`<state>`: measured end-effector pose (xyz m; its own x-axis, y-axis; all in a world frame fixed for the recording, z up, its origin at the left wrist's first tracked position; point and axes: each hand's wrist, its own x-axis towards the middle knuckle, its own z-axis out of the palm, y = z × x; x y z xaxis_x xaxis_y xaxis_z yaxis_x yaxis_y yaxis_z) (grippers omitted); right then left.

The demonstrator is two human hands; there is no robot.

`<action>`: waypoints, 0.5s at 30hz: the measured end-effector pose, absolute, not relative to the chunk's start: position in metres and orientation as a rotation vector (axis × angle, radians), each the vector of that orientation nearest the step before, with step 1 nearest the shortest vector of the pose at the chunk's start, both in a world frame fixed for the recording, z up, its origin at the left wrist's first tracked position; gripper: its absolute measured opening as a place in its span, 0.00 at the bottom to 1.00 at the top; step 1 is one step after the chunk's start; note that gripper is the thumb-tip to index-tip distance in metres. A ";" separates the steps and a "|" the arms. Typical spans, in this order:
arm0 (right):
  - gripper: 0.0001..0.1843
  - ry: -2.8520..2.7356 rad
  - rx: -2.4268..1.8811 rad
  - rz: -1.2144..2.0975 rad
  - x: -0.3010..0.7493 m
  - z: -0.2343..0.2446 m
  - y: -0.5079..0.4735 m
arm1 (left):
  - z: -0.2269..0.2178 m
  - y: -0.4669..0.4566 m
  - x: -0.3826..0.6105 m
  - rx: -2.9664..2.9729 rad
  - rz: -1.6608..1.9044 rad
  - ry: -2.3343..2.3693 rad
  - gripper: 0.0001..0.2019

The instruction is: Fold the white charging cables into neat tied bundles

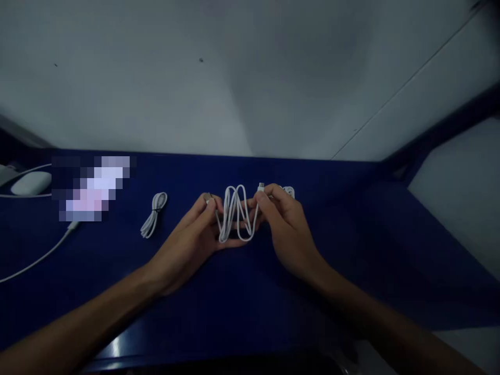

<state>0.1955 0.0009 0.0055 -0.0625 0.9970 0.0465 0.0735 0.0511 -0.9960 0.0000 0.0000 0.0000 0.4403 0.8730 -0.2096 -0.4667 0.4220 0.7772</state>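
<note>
White looped cable (225, 214), right of the tied bundle (155, 212), is pinched at either end by the left hand (191, 232) and right hand (288, 226), the latter partly hiding a coil (289, 190) farther right.

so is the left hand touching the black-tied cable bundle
No, the black-tied cable bundle lies apart on the blue table, while the left hand holds a looped white cable.
</note>
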 end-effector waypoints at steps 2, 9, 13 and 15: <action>0.15 -1.308 -1.162 1.217 0.194 0.007 0.000 | 0.001 0.000 -0.001 0.715 0.910 0.666 0.11; 0.11 -1.312 -1.127 1.287 0.195 0.008 0.000 | 0.001 -0.001 -0.003 0.749 0.880 0.657 0.08; 0.14 -1.293 -1.131 1.339 0.200 0.002 0.004 | -0.001 -0.002 -0.004 0.781 0.822 0.656 0.11; 0.15 -1.292 -1.126 1.375 0.201 0.001 0.005 | -0.003 -0.001 -0.004 0.779 0.801 0.661 0.12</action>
<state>0.2012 0.0054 0.0008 -0.1699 0.9849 -0.0322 -0.0292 -0.0377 -0.9989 -0.0038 -0.0014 -0.0027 0.5323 0.8176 -0.2194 -0.3715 0.4585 0.8073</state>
